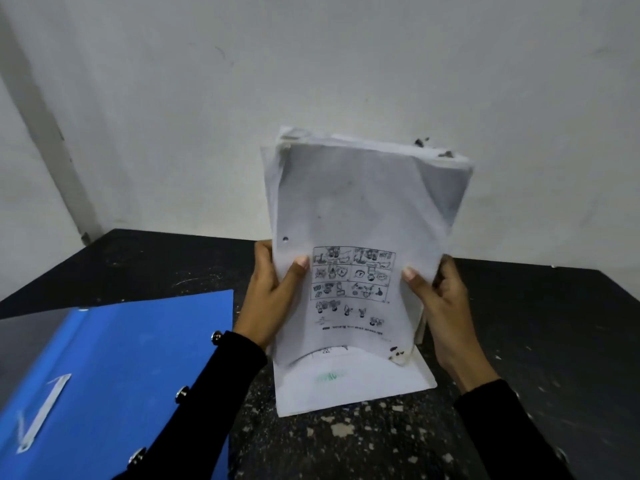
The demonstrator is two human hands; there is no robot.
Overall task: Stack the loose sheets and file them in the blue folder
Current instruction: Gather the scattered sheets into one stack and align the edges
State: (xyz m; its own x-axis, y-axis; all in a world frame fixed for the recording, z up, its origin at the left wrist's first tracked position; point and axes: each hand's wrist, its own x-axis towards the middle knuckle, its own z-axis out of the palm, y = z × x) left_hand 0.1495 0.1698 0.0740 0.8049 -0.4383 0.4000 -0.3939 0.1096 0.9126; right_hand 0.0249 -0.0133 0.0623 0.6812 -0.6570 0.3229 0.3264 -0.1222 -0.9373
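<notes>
I hold the stack (360, 216) upright over the table (519, 306), just right of the open blue folder (114, 368). My left hand (273, 299) and right hand (446, 306) grip its two sides, thumbs on the front. One sheet (353, 386) lies flat below. I should tap the bottom edge down gently so the pages line up. The top page shows little cartoons; its words are too blurry to read.
</notes>
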